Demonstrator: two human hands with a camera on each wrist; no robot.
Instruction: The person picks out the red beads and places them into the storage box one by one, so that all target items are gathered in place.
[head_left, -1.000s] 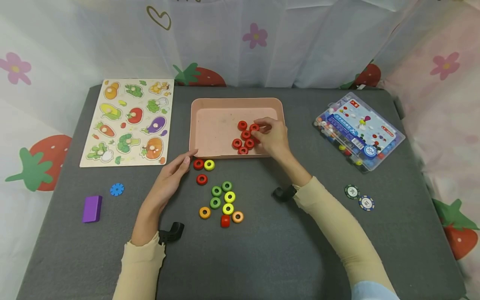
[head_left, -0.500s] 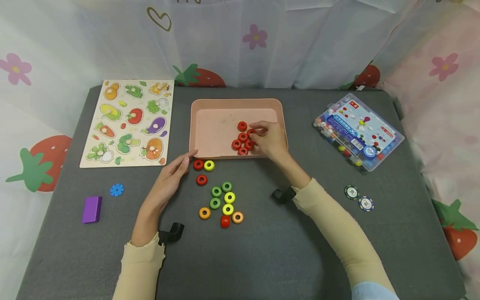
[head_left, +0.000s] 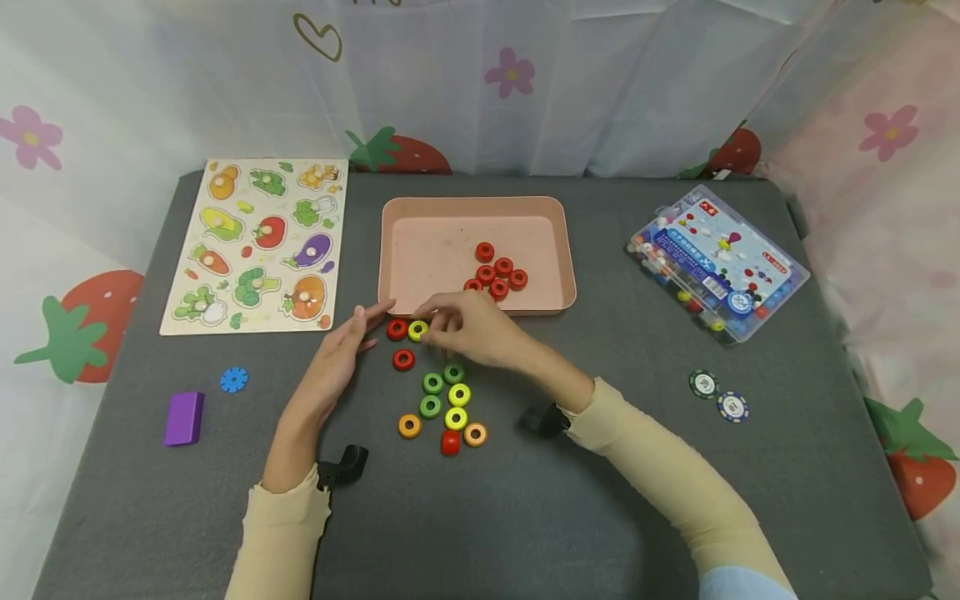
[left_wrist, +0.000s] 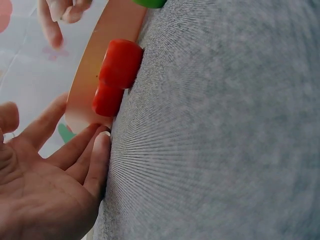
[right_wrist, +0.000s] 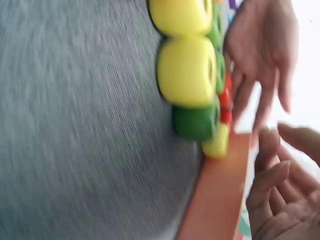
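Observation:
My left hand (head_left: 332,365) stretches its fingers to the front left corner of a pink tray (head_left: 431,250); the left wrist view shows its fingertips at the tray's wall. Several red ring beads (head_left: 503,266) lie in the tray's right half. My right hand (head_left: 480,330) hovers over the tray's front edge, fingertips right at a yellow ring bead (head_left: 417,331). Nothing shows between its thumb and fingers (right_wrist: 272,175) in the right wrist view. Beside that yellow bead are two red beads (head_left: 403,360). Nearer are green (head_left: 432,383), yellow (head_left: 459,394) and orange beads (head_left: 409,426).
A vegetable puzzle board (head_left: 255,250) lies back left. A purple block (head_left: 184,418) and a blue notched disc (head_left: 234,380) are at left. At right are a clear case of coloured balls (head_left: 720,262) and two poker chips (head_left: 732,407). A red bead (head_left: 450,442) lies on its side.
My right hand has left the red beads in the tray and moved left and nearer, to the yellow bead. Red beads at the tray's right have shifted slightly. My left hand stays at the corner.

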